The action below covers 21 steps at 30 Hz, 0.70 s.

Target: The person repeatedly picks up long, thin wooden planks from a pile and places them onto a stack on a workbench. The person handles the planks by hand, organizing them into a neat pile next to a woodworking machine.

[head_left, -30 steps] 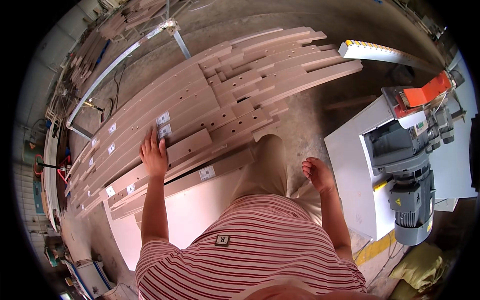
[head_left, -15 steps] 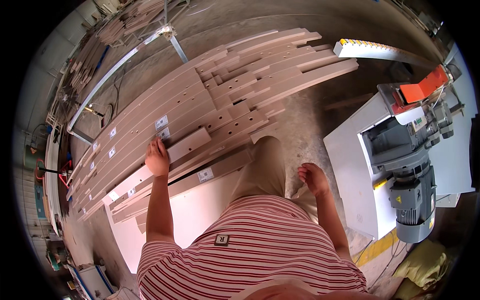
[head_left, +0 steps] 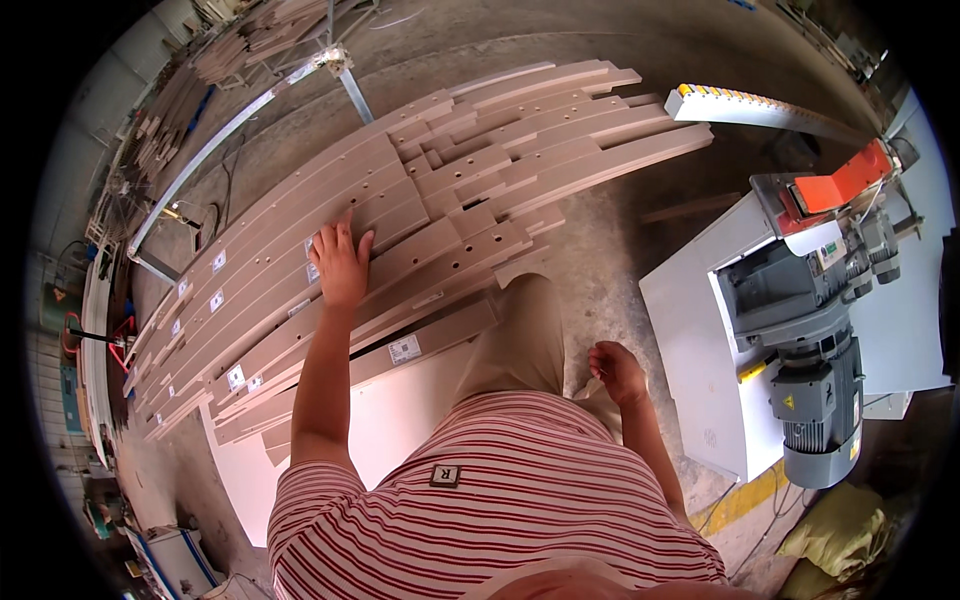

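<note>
Long brown boards (head_left: 385, 215) with round holes lie side by side in a wide stack before me, their ends staggered. My left hand (head_left: 341, 264) is open over the boards, fingers spread, with fingertips on or just above them. White labels are stuck to several boards; one label (head_left: 313, 270) is partly hidden by the hand. A nearer board (head_left: 435, 328) bears a label (head_left: 404, 349) and lies close to my leg. My right hand (head_left: 617, 373) hangs by my right side with its fingers curled in; nothing shows in it.
At the right stands a white machine housing (head_left: 690, 320) with a grey motor (head_left: 820, 395) and an orange guard (head_left: 845, 180). A roller rail (head_left: 760, 108) juts out beyond the stack's right end. A metal frame (head_left: 205, 165) stands at the far left.
My left hand has moved forward and right, and its fingers have spread. The raised board it was touching now lies lower among the others. My right hand has dropped slightly, its fingers more curled.
</note>
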Available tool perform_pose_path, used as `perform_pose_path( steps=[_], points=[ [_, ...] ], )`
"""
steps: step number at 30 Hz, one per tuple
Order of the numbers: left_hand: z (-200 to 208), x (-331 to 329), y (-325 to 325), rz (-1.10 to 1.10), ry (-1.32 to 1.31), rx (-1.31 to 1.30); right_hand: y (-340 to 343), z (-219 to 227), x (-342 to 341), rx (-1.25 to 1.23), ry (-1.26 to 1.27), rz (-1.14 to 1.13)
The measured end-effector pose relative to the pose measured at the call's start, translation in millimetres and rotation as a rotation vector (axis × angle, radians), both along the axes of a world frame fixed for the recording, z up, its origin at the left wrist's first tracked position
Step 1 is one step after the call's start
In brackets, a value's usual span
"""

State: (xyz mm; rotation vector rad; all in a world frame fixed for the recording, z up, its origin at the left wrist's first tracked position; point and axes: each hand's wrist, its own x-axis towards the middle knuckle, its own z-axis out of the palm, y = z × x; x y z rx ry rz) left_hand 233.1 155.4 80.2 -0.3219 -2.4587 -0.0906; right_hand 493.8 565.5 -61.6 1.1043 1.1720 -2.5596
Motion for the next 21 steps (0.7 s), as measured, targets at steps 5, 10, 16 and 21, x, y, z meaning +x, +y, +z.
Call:
perform_pose_path(
  steps=[5, 10, 16, 21],
  points=[
    [4.6, -16.0, -7.9, -0.053, -0.012, -0.063, 1.6, -10.4, 4.4, -0.013, 0.011, -0.008],
    [-0.3, 4.3, -25.9, -0.135, -0.110, 0.032, 8.9, -12.3, 9.2, 0.010, 0.027, -0.043],
    [-0.5, 68.3, -48.6, -0.112, -0.190, -0.273, 18.5, -33.4, 23.9, -0.011, -0.025, -0.056],
    [-1.2, 53.6, -82.8, -0.170, -0.206, -0.444, 12.1, -22.6, 8.8, -0.001, -0.014, -0.024]
  ],
)
